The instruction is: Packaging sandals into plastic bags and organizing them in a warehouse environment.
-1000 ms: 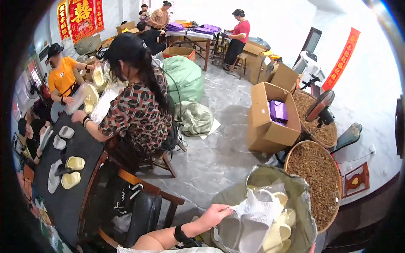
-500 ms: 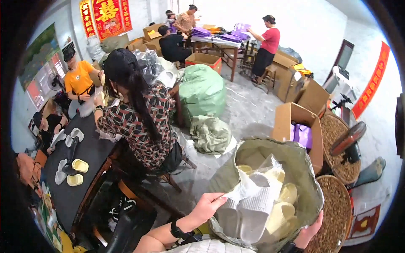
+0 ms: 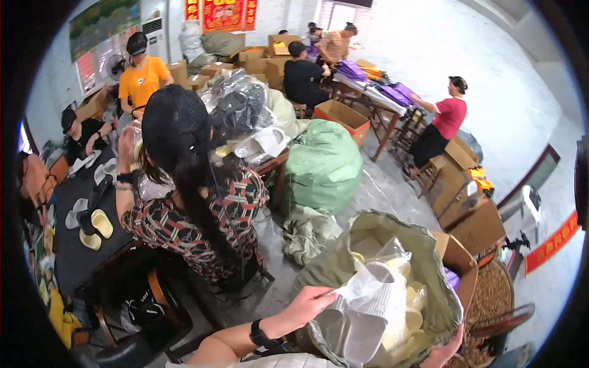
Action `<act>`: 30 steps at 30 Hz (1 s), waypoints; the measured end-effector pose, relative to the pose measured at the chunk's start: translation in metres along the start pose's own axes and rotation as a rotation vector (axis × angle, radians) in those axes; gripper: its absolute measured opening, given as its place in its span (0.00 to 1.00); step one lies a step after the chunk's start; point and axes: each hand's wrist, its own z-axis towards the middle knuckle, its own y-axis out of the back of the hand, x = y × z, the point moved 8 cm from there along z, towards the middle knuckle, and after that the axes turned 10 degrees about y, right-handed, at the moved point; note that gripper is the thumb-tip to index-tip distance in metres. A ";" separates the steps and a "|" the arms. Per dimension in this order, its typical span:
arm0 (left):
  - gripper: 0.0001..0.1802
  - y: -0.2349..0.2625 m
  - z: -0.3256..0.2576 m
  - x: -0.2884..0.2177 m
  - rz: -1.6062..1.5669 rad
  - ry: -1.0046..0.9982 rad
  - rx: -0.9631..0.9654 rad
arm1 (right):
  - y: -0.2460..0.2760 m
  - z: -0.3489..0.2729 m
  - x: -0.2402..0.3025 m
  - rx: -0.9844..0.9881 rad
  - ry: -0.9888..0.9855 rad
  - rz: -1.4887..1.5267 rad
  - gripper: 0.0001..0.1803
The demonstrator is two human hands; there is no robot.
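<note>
Fingers of left hand (image 3: 311,303) on crinkly clear-bagged ribbed white slippers (image 3: 368,306)

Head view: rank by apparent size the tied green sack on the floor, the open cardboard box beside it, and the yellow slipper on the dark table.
1. Tied green sack
2. Open cardboard box
3. Yellow slipper

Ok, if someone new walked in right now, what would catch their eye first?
Probably the big olive-green sack at lower right, open and full of pale slippers, with the left hand pulling out a clear bag of grey slippers and the right hand on the sack's rim. Next, a seated person in a patterned top just left of it, back turned, and a bulging green bag on the floor behind.
</note>
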 end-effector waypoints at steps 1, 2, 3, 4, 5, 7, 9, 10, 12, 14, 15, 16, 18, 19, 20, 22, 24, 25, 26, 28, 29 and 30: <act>0.16 -0.003 0.018 -0.014 -0.026 -0.042 0.028 | -0.031 -0.008 0.022 0.060 0.236 -0.322 0.32; 0.16 -0.007 0.035 -0.030 -0.043 -0.088 0.054 | -0.062 -0.006 0.039 0.124 0.482 -0.629 0.34; 0.15 -0.013 0.055 -0.042 -0.071 -0.094 0.043 | -0.071 0.015 0.036 0.143 0.476 -0.621 0.34; 0.15 -0.021 0.074 -0.057 -0.078 -0.100 0.032 | -0.067 0.033 0.036 0.120 0.476 -0.582 0.33; 0.15 -0.030 0.091 -0.079 -0.077 -0.147 0.045 | -0.060 0.050 0.035 0.096 0.473 -0.542 0.32; 0.16 -0.039 0.129 -0.093 -0.064 -0.167 0.075 | -0.033 0.085 0.024 0.045 0.443 -0.454 0.30; 0.16 -0.053 0.170 -0.100 -0.086 -0.137 0.064 | -0.050 0.124 0.012 -0.034 0.334 -0.310 0.29; 0.17 -0.061 0.190 -0.102 -0.110 -0.093 0.073 | -0.039 0.160 0.005 -0.024 0.329 -0.300 0.29; 0.17 -0.064 0.201 -0.119 -0.067 -0.052 0.015 | -0.024 0.205 -0.016 0.069 0.334 -0.482 0.31; 0.17 -0.061 0.225 -0.114 -0.091 -0.022 -0.003 | -0.038 0.219 -0.018 0.119 0.430 -0.724 0.33; 0.17 -0.057 0.237 -0.112 -0.081 -0.009 -0.035 | -0.045 0.229 -0.018 0.083 0.385 -0.709 0.34; 0.17 -0.057 0.244 -0.111 -0.093 0.004 -0.040 | -0.054 0.238 -0.017 0.047 0.343 -0.695 0.34; 0.17 -0.054 0.264 -0.113 -0.035 0.062 -0.076 | -0.075 0.258 -0.016 -0.028 0.287 -0.668 0.34; 0.18 -0.049 0.275 -0.118 -0.027 0.094 -0.079 | -0.087 0.268 -0.019 -0.064 0.267 -0.651 0.35; 0.18 -0.044 0.287 -0.120 -0.041 0.090 -0.070 | -0.100 0.276 -0.022 -0.098 0.248 -0.632 0.35; 0.19 -0.035 0.315 -0.127 -0.099 0.062 -0.041 | -0.132 0.298 -0.030 -0.154 0.219 -0.585 0.36; 0.18 -0.027 0.340 -0.133 -0.131 0.061 -0.026 | -0.159 0.321 -0.037 -0.205 0.188 -0.539 0.36; 0.17 -0.025 0.353 -0.137 -0.147 0.073 -0.019 | -0.160 0.335 -0.036 -0.193 0.200 -0.546 0.36; 0.17 -0.024 0.365 -0.145 -0.160 0.064 -0.015 | -0.166 0.351 -0.033 -0.141 0.254 -0.591 0.36; 0.17 -0.032 0.385 -0.163 -0.157 0.054 0.012 | -0.169 0.378 -0.029 -0.052 0.352 -0.672 0.36; 0.18 -0.038 0.399 -0.169 -0.153 0.039 0.035 | -0.171 0.394 -0.027 -0.007 0.399 -0.705 0.36; 0.18 -0.040 0.412 -0.175 -0.149 0.038 0.031 | -0.172 0.407 -0.027 0.036 0.440 -0.738 0.36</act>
